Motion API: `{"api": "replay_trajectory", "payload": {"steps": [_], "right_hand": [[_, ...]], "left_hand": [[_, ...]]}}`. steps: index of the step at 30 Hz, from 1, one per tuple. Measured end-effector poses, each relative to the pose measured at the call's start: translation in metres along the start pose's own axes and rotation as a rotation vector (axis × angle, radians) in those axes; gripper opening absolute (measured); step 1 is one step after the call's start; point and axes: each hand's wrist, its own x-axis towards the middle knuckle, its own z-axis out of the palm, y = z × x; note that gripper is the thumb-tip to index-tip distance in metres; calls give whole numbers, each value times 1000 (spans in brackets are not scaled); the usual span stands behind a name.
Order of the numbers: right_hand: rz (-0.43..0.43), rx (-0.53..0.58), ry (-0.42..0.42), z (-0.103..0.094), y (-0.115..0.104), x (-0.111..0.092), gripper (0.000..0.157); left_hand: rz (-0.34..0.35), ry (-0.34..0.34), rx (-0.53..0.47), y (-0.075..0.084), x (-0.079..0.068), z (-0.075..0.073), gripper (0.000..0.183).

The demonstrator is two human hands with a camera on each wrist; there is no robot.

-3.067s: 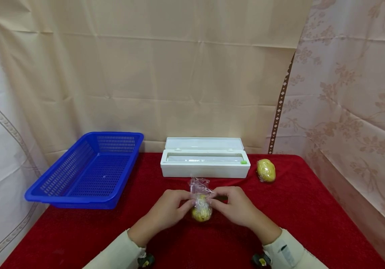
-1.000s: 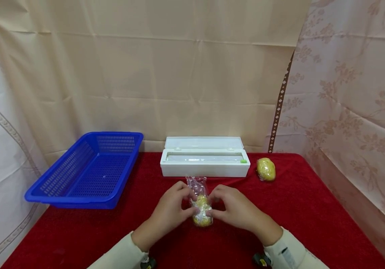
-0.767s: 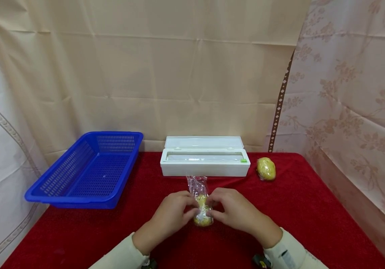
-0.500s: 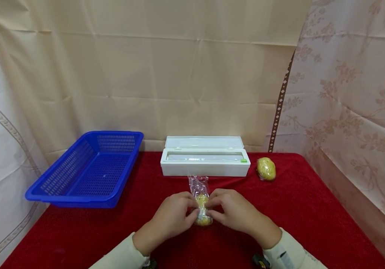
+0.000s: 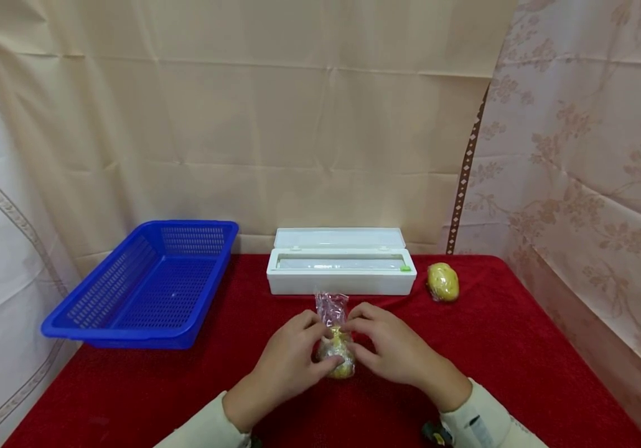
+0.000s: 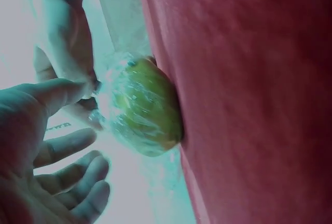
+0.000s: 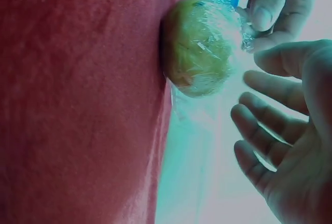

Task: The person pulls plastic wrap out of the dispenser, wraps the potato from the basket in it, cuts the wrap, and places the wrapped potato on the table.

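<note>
A yellow potato (image 5: 344, 372) in clear plastic wrap (image 5: 332, 309) rests on the red cloth; loose film stands up at its far end. My left hand (image 5: 292, 354) is at its left side, and thumb and finger pinch gathered film. From the right, my right hand (image 5: 393, 351) takes the film between thumb and finger, its other fingers spread. In the left wrist view the wrapped potato (image 6: 148, 107) sits beside my fingertips. The right wrist view shows the same potato (image 7: 197, 47) with film bunched at the hands. Where each fingertip meets the film is partly hidden.
Behind the hands stands a white wrap dispenser box (image 5: 343, 284) with its lid raised and a green slider at the right. Another wrapped potato (image 5: 442, 282) lies to its right. A blue plastic basket (image 5: 119, 336) stands at the left. Beige curtain hangs behind the table.
Both hands stay at the potato while their fingers shift along the wrap. Over the last half second the fingers lift and spread a little. Box, basket and other potato stay put.
</note>
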Motion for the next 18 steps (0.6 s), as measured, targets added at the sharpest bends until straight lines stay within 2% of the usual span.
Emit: {"api": "replay_trajectory", "payload": {"steps": [3,7,12,15,18], "right_hand": [[-25,-53,-34,3,0,-1,27],[7,-50,-82,3,-2,-1,29],[21,-37,-37,1,0,-1,24],[25,-46,13,0,2,-1,24],[7,-82,21,1,4,-1,35]], "left_hand": [[7,-38,25,2,-1,1,38],[12,-77,46,2,-1,1,33],[-5,-114,0,1,0,-4,28],[1,-91,-1,0,0,-6,33],[35,-26,49,0,-1,-5,42]]}}
